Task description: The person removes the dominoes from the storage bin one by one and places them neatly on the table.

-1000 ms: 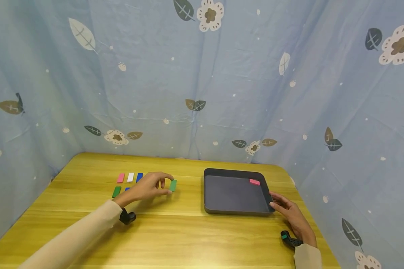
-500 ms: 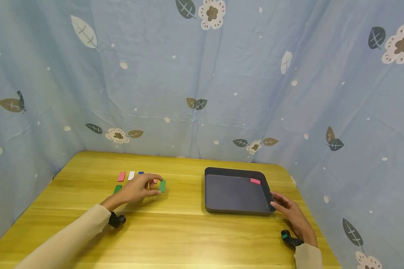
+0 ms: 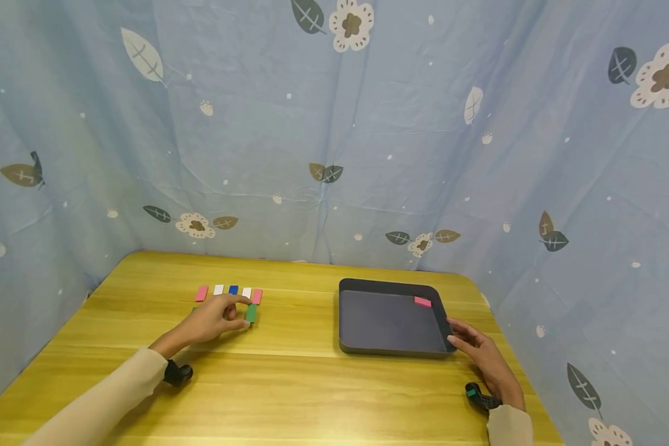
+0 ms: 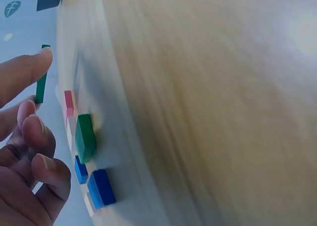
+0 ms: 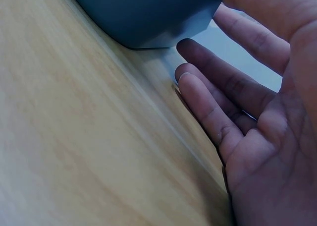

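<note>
My left hand (image 3: 210, 321) pinches a green rectangular block (image 3: 251, 313) between thumb and index finger. In the left wrist view this green block (image 4: 41, 80) stands on edge in the grasp, off the table; the other fingers curl loosely. A second green block (image 4: 85, 138) and a blue block (image 4: 101, 188) lie below that hand, mostly hidden from the head view. My right hand (image 3: 486, 357) touches the right wall of a dark grey tray (image 3: 397, 354) near its front corner. Its fingers are nearly straight in the right wrist view, beside the tray's corner (image 5: 148, 30).
Behind the left hand, a row of small blocks includes a pink block (image 3: 202, 293), a white block (image 3: 218, 290), a blue block (image 3: 233, 290) and another pink block (image 3: 257, 297). One pink block (image 3: 422, 301) lies inside the tray's back right. A patterned curtain (image 3: 290, 136) surrounds the wooden table (image 3: 312, 396).
My left hand has moved left with the green block, from the table's middle back over the block group. My right hand and the tray have stayed in place.
</note>
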Tool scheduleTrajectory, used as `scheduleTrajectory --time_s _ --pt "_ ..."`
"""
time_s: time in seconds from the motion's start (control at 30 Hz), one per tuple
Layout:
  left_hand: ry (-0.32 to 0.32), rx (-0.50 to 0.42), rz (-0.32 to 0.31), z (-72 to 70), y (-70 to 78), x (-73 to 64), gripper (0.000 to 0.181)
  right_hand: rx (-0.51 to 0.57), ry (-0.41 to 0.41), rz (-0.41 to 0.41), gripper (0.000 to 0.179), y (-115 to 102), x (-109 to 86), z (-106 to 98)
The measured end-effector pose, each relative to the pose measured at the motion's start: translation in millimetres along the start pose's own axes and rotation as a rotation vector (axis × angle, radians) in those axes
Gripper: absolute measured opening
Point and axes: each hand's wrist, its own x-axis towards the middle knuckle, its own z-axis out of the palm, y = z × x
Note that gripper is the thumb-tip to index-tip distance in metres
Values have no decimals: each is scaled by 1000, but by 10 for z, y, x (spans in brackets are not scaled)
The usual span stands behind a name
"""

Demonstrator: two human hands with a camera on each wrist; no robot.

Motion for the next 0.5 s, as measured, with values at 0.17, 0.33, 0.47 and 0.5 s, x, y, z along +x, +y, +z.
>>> scheduleTrajectory --time_s 0.17,0.33,0.47,0.5 --pt "6 34 -3 -16 -38 -37 41 1 -1 -4 64 6 1 -6" --pt "8 60 -25 -40 -49 -74 43 6 -3 -10 63 11 2 -6" --pt "4 66 -36 -64 -37 -97 44 9 -4 -13 64 12 4 -8" --pt "2 66 -37 -69 -35 -100 44 8 -4 -14 64 12 4 -9"
